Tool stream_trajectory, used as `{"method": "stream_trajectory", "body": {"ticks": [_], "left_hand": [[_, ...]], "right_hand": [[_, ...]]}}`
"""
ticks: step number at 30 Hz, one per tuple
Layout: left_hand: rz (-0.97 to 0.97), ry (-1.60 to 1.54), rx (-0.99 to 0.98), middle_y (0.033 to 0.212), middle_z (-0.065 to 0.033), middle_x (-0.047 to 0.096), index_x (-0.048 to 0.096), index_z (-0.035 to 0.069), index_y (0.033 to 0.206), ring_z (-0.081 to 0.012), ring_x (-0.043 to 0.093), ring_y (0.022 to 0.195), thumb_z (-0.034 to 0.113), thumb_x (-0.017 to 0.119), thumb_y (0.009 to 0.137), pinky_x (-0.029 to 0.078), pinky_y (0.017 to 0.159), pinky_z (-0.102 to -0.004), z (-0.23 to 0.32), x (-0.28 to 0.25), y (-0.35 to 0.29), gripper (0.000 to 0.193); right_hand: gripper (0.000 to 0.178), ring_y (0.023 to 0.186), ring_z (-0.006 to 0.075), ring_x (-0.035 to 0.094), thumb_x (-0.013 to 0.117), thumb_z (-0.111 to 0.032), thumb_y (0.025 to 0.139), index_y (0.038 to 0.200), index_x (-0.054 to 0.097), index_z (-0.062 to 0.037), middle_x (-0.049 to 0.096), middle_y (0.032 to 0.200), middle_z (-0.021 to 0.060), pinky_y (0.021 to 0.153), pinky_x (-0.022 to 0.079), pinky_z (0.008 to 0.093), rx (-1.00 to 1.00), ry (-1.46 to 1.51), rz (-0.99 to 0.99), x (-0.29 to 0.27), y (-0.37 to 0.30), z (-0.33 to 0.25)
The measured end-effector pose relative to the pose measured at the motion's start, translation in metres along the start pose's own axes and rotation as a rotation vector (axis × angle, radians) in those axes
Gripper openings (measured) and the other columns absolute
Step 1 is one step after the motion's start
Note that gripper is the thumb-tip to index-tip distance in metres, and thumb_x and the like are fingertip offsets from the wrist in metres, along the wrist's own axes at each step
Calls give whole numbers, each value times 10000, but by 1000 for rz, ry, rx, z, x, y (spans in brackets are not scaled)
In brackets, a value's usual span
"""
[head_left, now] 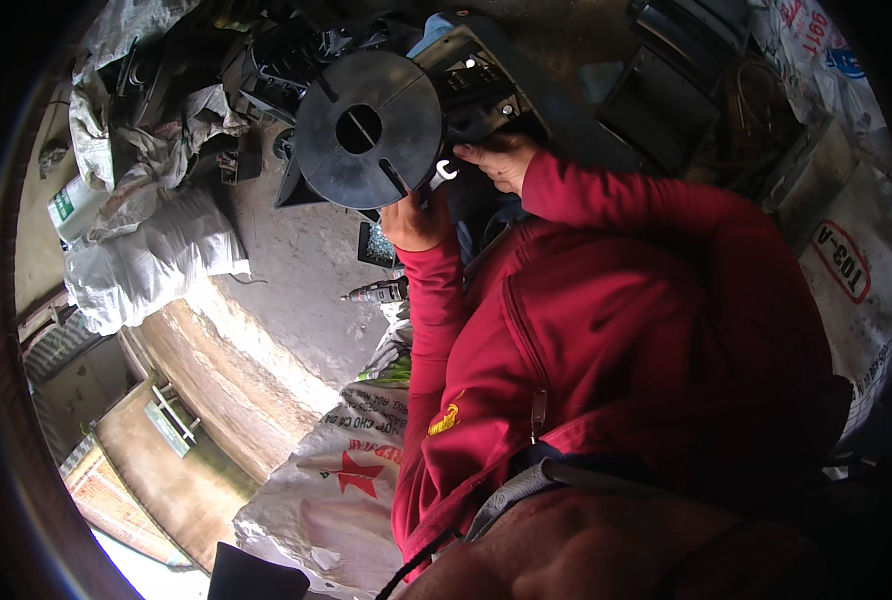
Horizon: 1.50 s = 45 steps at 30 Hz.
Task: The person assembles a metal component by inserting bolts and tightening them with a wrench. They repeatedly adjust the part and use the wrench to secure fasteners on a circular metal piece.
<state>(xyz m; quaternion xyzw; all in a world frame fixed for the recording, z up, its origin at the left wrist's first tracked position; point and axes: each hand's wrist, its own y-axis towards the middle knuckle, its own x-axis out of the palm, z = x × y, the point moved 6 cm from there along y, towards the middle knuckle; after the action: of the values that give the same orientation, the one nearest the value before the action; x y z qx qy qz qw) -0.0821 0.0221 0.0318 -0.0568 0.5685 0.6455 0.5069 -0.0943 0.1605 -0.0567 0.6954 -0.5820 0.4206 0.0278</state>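
Note:
A large dark round disc (316, 140) with a centre hole and narrow slots tops a black assembly in front of me. Just below its lower edge, my left hand (415, 222) is closed round an open-end wrench (446, 172), whose bright jaw sticks out toward the right. My right hand (504, 162) is at the near edge of a black metal frame (556, 105), to the right of the disc. Its fingers are bent against a dark part, and what they pinch is hidden. A bolt head (508, 110) shows on the frame.
A small black tray of shiny hardware (374, 243) and a power tool (378, 291) lie on the concrete floor beside my left forearm. White sacks (156, 260) stand on the left, a printed sack (316, 490) nearer me. Black metal parts (656, 110) and another sack (851, 270) lie right.

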Motion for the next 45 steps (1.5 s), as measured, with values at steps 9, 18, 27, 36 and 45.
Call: {"method": "stream_trajectory", "body": {"ticks": [9, 18, 27, 36, 45], "left_hand": [[-108, 126, 75, 945, -60, 698, 693, 89, 994, -245, 663, 850, 45, 672, 691, 524, 735, -338, 7, 5, 10, 307], [-58, 8, 163, 964, -66, 687, 684, 89, 1049, -224, 653, 833, 8, 641, 710, 519, 724, -338, 15, 4, 9, 352], [-104, -89, 57, 966, -76, 664, 670, 83, 1103, -211, 643, 804, -28, 628, 710, 514, 693, -317, 10, 3, 4, 410], [-240, -1148, -988, 811, -56, 625, 584, 15, 1147, -103, 551, 614, 260, 488, 969, 432, 575, -215, -5, -8, -62, 317], [-306, -459, -619, 629, -15, 544, 501, 46, 1301, -64, 496, 524, 178, 463, 981, 393, 492, -210, 0, -40, -91, 348]], "right_hand": [[288, 390, 35, 291, 710, -336, 828, 759, 619, -72, 370, 508, -72, 371, 188, 246, -4, -88, 79, -3, -2, 0], [257, 753, 271, 652, 667, -282, 806, 1020, 672, -140, 678, 875, 65, 658, 527, 356, -915, -1217, 184, 18, -43, -67], [165, 679, 265, 634, 633, -256, 795, 914, 644, -142, 621, 787, 29, 569, 510, 394, -985, -1507, 143, 44, -23, -63], [142, 681, 229, 640, 674, -228, 785, 905, 666, -152, 644, 823, 2, 560, 516, 341, -1121, -1518, 195, 50, -26, -63], [119, 663, 222, 648, 689, -248, 785, 848, 680, -147, 659, 815, -5, 552, 516, 327, -1110, -1568, 219, 54, -29, -66]]}}
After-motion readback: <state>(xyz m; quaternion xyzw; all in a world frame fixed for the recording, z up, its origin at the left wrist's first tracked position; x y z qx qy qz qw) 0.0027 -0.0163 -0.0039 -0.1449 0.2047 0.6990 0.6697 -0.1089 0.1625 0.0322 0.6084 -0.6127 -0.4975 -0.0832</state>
